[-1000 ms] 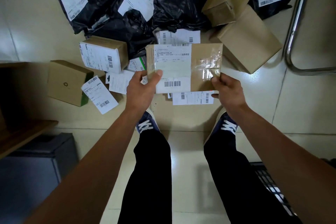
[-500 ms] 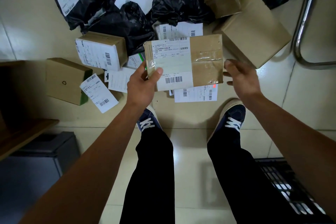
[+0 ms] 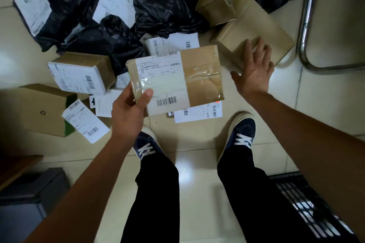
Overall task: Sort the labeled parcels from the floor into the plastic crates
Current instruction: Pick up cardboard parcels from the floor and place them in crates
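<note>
A flat brown cardboard parcel with a white printed label and clear tape (image 3: 175,80) is held above the pale tiled floor (image 3: 197,193), label side up, tilted a little so that its right end sits higher in the view. The left hand (image 3: 128,111) grips it at the lower left corner only: the thumb presses on the taped label face and the fingers curl beneath, so nearly the whole parcel reaches out to the right of and beyond the grip. The right hand (image 3: 255,67) is off this parcel, spread wide with nothing in it, its fingers over the near edge of a large plain brown cardboard box (image 3: 276,31) lying on the floor just to the right; whether they touch the box cannot be told. Beyond the held parcel lie black plastic mailer bags with white labels (image 3: 110,31), and left of it a small brown box with a wrapped white label (image 3: 81,72). A black slotted plastic crate (image 3: 308,209) shows at the lower right, beside the person's right leg and partly behind the right forearm.
</note>
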A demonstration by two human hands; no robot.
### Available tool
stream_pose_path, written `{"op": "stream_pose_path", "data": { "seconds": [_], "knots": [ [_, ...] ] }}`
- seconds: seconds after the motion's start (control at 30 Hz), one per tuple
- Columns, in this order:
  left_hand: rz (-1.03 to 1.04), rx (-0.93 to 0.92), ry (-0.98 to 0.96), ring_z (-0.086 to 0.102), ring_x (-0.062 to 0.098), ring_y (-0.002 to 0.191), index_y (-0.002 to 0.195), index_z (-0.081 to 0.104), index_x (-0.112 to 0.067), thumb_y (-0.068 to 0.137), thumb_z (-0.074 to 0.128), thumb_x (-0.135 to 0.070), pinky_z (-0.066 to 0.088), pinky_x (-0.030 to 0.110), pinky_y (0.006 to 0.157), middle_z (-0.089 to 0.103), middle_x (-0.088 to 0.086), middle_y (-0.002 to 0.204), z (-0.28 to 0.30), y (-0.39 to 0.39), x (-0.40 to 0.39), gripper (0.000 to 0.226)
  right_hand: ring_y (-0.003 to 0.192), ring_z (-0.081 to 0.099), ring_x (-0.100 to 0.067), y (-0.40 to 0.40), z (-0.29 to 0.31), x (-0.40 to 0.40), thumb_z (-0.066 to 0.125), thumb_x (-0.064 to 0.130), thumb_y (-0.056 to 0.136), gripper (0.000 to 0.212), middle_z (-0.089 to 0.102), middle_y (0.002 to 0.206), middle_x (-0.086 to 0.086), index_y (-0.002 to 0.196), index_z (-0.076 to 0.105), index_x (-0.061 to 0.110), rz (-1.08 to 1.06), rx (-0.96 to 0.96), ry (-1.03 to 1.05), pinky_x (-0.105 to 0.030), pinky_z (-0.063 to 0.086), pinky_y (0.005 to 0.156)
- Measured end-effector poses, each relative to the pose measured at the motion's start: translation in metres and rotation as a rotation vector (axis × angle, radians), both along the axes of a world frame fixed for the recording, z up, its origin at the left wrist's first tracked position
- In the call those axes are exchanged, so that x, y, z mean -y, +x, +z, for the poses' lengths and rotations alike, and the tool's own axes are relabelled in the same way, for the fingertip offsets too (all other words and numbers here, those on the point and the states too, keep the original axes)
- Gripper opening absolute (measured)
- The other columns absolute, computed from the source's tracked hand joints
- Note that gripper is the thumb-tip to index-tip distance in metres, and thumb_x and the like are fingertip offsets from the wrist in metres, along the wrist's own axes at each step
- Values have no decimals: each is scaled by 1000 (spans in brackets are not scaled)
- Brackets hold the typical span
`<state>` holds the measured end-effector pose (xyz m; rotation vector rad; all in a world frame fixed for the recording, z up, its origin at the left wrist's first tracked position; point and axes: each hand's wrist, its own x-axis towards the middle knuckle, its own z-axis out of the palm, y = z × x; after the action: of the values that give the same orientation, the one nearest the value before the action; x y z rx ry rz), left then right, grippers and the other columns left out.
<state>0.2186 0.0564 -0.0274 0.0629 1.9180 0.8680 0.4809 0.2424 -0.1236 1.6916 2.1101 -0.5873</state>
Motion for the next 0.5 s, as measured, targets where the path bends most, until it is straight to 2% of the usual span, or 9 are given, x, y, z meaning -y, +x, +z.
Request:
{"op": "stream_pose_path", "data": {
  "seconds": [0.1, 0.2, 0.3, 0.43, 0.5],
  "knots": [
    [-14, -23, 13, 72, 18, 112, 130, 69, -29, 92, 74, -31, 55, 50, 100, 76, -6, 117, -3, 1, 1, 39, 155, -10, -40, 2, -9, -2, 70, 34, 93, 102, -12, 170, -12, 162, -6, 32, -57, 14, 12, -63, 7, 123],
    [-19, -33, 19, 71, 18, 113, 132, 68, -23, 95, 72, -22, 54, 49, 102, 76, -5, 119, -8, 4, 2, 37, 155, -12, -41, 5, -14, -7, 70, 28, 93, 105, -15, 169, -11, 160, -10, 36, -70, 39, 8, -66, 4, 122],
    [-37, -39, 18, 70, 17, 115, 135, 66, -18, 97, 69, -12, 55, 44, 102, 75, -5, 121, -14, 8, 3, 39, 154, -11, -43, 8, -15, -13, 68, 16, 94, 103, -14, 170, -11, 160, -9, 36, -71, 41, 13, -69, 8, 121],
    [-27, -62, 30, 71, 11, 112, 134, 67, -16, 97, 68, -12, 58, 34, 97, 76, -11, 116, -14, 13, 2, 37, 155, -11, -41, 14, -12, -15, 65, 1, 93, 103, -11, 170, -6, 161, -3, 35, -65, 3, 10, -72, 13, 118],
    [-21, -57, 29, 70, 13, 114, 133, 67, -16, 98, 68, -13, 57, 36, 99, 76, -9, 117, -13, 14, 2, 36, 155, -9, -40, 18, -10, -17, 65, -3, 90, 104, -9, 171, -4, 161, 0, 35, -68, -9, 6, -73, 23, 115]
  ]
}}
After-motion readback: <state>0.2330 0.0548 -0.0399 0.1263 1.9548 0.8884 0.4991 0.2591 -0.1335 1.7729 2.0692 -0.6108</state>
